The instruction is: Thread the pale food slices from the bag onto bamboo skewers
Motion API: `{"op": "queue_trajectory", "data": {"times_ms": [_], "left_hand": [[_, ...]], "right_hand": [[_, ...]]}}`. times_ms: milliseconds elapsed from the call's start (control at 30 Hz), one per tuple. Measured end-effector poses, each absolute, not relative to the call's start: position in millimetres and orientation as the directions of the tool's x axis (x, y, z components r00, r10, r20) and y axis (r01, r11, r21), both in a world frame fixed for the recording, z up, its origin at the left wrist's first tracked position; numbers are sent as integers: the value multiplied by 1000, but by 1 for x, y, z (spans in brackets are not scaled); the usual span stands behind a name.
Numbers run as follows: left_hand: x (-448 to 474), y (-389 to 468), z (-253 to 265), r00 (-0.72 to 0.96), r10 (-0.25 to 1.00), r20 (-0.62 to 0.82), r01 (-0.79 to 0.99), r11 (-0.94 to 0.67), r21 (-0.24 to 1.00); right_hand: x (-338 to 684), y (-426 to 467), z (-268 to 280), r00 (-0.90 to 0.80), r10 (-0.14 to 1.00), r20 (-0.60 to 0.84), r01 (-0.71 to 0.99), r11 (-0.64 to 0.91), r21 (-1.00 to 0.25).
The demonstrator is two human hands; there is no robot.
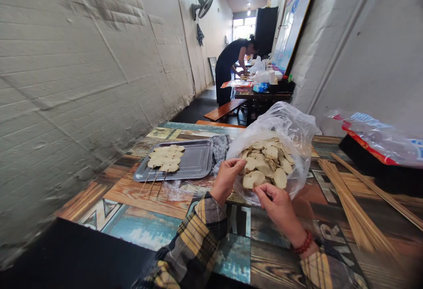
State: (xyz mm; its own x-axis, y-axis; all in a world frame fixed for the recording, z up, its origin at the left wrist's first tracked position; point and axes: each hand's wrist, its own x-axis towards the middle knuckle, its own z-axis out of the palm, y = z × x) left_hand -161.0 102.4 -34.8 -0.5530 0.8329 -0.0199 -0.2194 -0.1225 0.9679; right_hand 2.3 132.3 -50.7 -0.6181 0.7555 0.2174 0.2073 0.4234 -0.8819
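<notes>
An open clear plastic bag [299,126] lies on the table, holding a heap of thin, pale beige food slices [269,153]. My left hand [228,179] is at the bag's left side, thumb and forefinger pinched together; whatever is between them is too small to make out. From the near side, my right hand [277,207] pinches the edge of one pale slice [254,179] at the front of the heap. To the left, a grey metal tray [196,159] carries several similar slices threaded on skewers [165,158], whose stick ends jut over its near rim.
Loose bamboo skewers [353,207] lie on the right of the patterned table [132,225]. Behind them is a black container [366,161] with red-edged plastic packaging [380,141]. Crumpled grey plastic [220,150] touches the tray. A person [231,66] bends over a farther table.
</notes>
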Motion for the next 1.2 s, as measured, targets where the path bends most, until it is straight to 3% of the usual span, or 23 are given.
{"op": "queue_trajectory", "data": {"times_ms": [267, 467, 600, 800, 1200], "left_hand": [[-156, 104, -39, -517, 856, -9, -204, -113, 972], [-151, 107, -37, -458, 880, -124, -523, -154, 838], [-151, 108, -37, -445, 882, -155, -605, -168, 779], [-150, 105, -35, -444, 883, -156, -620, -176, 765], [-149, 105, -36, -489, 864, -120, -476, -149, 867]], "right_hand": [[2, 134, -52, -597, 777, 201, 201, 388, -900], [3, 139, -54, -561, 808, 178, 172, 325, -930], [3, 140, -55, -546, 820, 175, 150, 301, -942], [3, 138, -55, -565, 807, 171, 156, 309, -938], [4, 139, -50, -589, 788, 179, 185, 346, -920]]}}
